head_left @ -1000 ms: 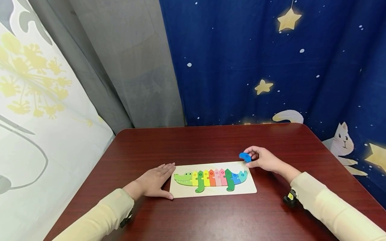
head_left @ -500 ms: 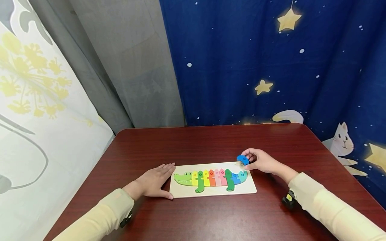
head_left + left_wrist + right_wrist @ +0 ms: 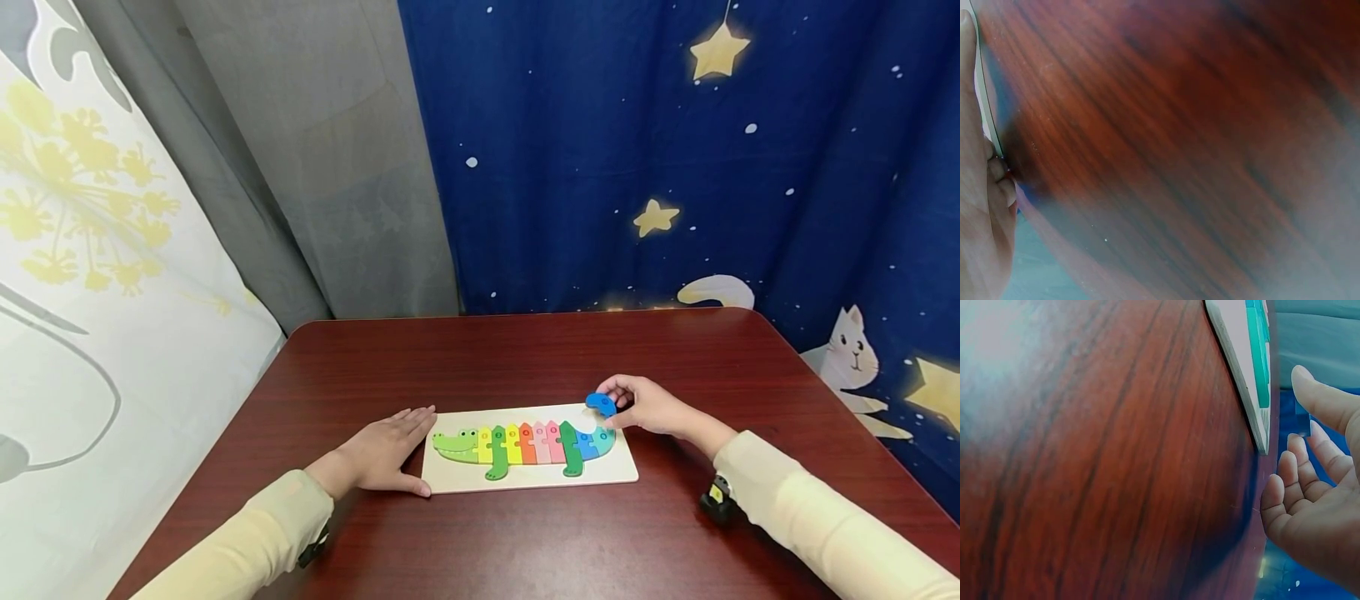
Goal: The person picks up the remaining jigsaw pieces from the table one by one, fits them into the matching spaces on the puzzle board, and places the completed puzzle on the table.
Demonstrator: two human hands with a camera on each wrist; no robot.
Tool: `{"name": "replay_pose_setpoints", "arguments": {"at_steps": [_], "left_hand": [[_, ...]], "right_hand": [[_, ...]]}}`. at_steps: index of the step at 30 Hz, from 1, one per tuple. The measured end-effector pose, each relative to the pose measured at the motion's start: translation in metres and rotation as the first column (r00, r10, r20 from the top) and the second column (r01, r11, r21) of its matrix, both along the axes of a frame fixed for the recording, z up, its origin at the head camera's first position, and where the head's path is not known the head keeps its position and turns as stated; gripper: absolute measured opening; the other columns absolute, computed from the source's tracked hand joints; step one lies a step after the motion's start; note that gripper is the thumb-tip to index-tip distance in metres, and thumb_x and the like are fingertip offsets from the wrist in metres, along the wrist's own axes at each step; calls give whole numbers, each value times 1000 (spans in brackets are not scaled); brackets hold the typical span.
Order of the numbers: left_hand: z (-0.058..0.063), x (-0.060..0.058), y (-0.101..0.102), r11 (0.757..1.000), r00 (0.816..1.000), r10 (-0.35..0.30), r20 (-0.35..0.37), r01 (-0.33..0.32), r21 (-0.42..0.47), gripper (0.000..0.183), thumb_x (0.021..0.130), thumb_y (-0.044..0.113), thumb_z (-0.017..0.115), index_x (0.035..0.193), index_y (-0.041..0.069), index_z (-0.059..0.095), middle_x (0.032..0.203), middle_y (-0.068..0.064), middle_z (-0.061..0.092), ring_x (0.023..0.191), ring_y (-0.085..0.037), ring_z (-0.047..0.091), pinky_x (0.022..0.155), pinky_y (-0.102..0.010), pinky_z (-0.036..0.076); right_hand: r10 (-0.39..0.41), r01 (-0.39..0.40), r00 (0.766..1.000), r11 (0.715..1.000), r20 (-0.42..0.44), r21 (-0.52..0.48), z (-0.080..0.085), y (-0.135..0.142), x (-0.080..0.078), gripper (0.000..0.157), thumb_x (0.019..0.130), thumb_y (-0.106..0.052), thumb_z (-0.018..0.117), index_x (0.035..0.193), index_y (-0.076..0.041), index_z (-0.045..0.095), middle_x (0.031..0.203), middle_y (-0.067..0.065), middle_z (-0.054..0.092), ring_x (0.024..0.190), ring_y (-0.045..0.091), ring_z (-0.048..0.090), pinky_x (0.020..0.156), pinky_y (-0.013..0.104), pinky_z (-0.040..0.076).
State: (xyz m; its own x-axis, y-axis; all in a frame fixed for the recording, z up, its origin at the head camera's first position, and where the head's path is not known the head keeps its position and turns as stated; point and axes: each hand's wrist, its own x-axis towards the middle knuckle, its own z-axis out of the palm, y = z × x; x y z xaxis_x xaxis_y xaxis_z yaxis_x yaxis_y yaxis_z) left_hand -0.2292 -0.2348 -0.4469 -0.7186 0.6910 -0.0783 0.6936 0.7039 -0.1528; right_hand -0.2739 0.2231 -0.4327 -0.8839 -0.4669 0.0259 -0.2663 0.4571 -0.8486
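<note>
In the head view, a pale board (image 3: 457, 480) bears a crocodile puzzle (image 3: 528, 443) with a light green head at left, dark green legs and yellow, orange, pink and blue sections. My left hand (image 3: 386, 452) lies at the board's left end, fingers extended, touching its edge. Between thumb and fingers my right hand (image 3: 651, 405) pinches a dark blue curved puzzle piece (image 3: 600, 405), raised over the board's far right corner. The right wrist view shows only a sliver of this blue piece (image 3: 1302, 420); fingers hide the rest. Only part of the left hand (image 3: 979, 187) appears in its wrist view.
The board lies on a dark red-brown wooden table (image 3: 495, 542). Past the table's far edge hang a grey curtain (image 3: 330, 167) and a blue curtain (image 3: 570, 167) with stars. A white patterned cloth (image 3: 135, 375) hangs at left. Each wrist wears a small black device.
My right hand has carried the blue piece slightly left and towards me, from beyond the board's corner to over it. The left hand and the board have stayed in place.
</note>
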Motion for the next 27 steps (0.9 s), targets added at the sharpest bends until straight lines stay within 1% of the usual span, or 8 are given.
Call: {"name": "replay_pose_setpoints", "arguments": {"at_steps": [6, 12, 14, 15, 19, 21, 27], "left_hand": [[0, 0, 0, 1000, 1000, 0, 4, 0, 1, 116, 77, 88, 31, 153, 1, 24, 158, -14, 22, 144, -23, 23, 117, -37, 20], [2, 1, 0, 1000, 1000, -3, 6, 3, 9, 116, 77, 88, 32, 153, 0, 25, 158, -14, 23, 144, -24, 24, 116, -38, 20], [2, 1, 0, 1000, 1000, -3, 9, 2, 10, 116, 77, 88, 33, 153, 0, 25, 158, -14, 23, 144, -24, 24, 116, -38, 20], [2, 1, 0, 1000, 1000, 0, 11, 0, 8, 116, 77, 88, 32, 153, 0, 25, 158, -13, 23, 144, -24, 23, 117, -38, 20], [2, 1, 0, 1000, 1000, 4, 13, -4, 6, 116, 77, 88, 32, 153, 1, 24, 159, -13, 22, 144, -23, 23, 117, -37, 19], [1, 0, 0, 1000, 1000, 3, 10, -3, 5, 116, 77, 88, 32, 153, 1, 24, 159, -13, 22, 144, -23, 22, 117, -37, 19], [0, 0, -1, 1000, 1000, -1, 6, 1, 5, 116, 77, 88, 32, 153, 1, 24, 158, -13, 23, 144, -23, 23, 117, -37, 19]], "right_hand": [[-6, 6, 1000, 1000, 12, 27, -4, 0, -2, 40, 77, -5, 82, 111, 2, 62, 95, 10, 56, 88, 27, 50, 71, 28, 48], [-2, 1, 1000, 999, 18, 41, -3, -1, -2, 40, 77, -7, 82, 110, 2, 62, 95, 10, 56, 88, 27, 49, 71, 30, 48], [5, -6, 1000, 999, 17, 44, 5, -4, 4, 39, 77, -4, 81, 110, 4, 62, 95, 13, 56, 89, 29, 49, 72, 30, 48], [6, -7, 1000, 999, 17, 47, 5, -4, 4, 38, 78, -2, 80, 110, 5, 61, 95, 14, 56, 89, 30, 49, 72, 31, 47], [10, -10, 1000, 998, 11, 60, 2, -4, 4, 38, 77, 2, 79, 110, 7, 60, 95, 14, 55, 88, 31, 49, 70, 30, 47], [7, -8, 1000, 998, 14, 62, -7, -1, -3, 40, 76, -1, 81, 111, 5, 61, 96, 12, 56, 88, 29, 50, 70, 30, 47], [10, -12, 1000, 998, 29, 64, -8, -1, -5, 41, 75, -5, 83, 109, 1, 63, 95, 10, 55, 87, 27, 50, 71, 31, 47]]}}
